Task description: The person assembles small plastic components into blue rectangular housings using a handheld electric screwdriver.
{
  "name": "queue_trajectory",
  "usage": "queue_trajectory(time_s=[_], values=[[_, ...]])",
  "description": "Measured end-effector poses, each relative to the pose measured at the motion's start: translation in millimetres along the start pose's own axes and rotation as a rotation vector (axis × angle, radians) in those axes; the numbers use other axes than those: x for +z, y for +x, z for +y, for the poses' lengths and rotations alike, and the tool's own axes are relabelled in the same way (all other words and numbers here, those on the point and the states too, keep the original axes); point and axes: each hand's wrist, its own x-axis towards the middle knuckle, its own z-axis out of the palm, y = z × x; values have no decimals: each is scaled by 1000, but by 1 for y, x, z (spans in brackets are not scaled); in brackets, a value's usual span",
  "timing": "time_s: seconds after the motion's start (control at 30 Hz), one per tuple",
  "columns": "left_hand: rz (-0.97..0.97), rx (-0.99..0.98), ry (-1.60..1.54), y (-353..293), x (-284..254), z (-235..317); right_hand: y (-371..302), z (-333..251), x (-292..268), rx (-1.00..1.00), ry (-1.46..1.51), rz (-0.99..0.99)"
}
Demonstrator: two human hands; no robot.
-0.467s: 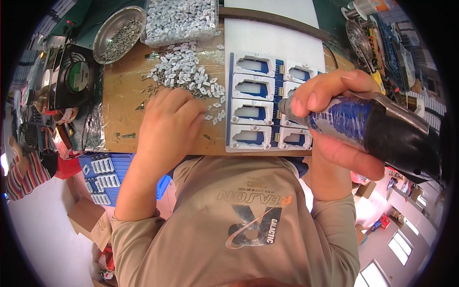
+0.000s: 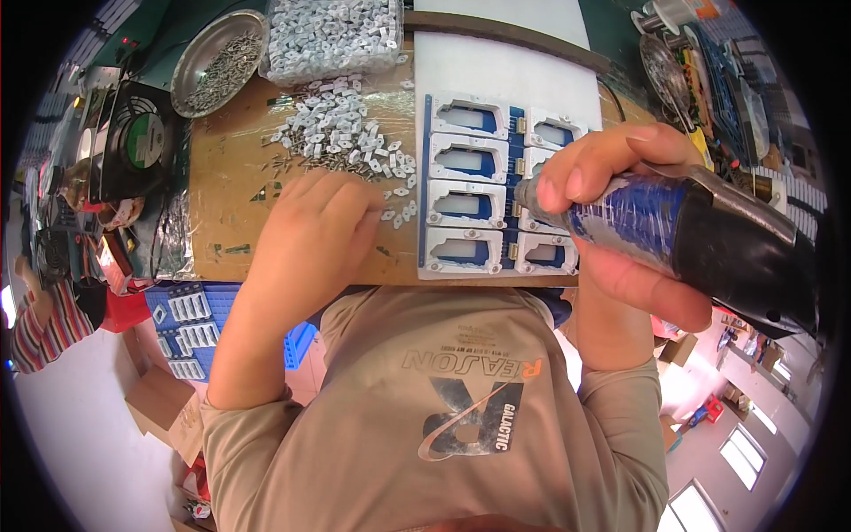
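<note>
Blue fixture board (image 2: 514, 235) lies on the desk (image 2: 226, 204), carrying two columns of white plastic frames (image 2: 439, 144); the four on its left side show almost whole, while those on its right are partly covered by the right hand (image 2: 607, 164). That hand is over the board's right column, its grip wrapped firmly around a power screwdriver (image 2: 634, 222), a blue and black body bound in clear film, with fingers across the top and the thumb beneath. The tool lies slantwise, its black rear end out to the right of the board and its nose over the strip between the columns; whether the nose touches anything there I cannot tell. Left of the board, the left hand (image 2: 324, 217) bends palm down, fingers curled together at the near edge of a heap of small white clips (image 2: 332, 120) and loose screws (image 2: 275, 164). Its fingertips are hidden, so I cannot tell how far that grip is open or whether it has hold of a piece. A few clips lie singly between this hand and the board. Beyond the heap, to the board's far left, stand a clear plastic box (image 2: 401, 35) full of similar clips and a round metal bowl (image 2: 188, 71) of screws.
</note>
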Motion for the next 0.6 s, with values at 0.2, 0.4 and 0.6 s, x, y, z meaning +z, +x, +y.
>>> queue_trajectory(time_s=[0.2,0.4,0.6], values=[[59,-64,-174,-8,3,5,0,-2,-8,-1,5,-27],[124,-6,-164,-13,17,4,3,1,-8,-1,10,-52],[157,48,-53,-14,22,-2,4,3,-14,0,6,-66]])
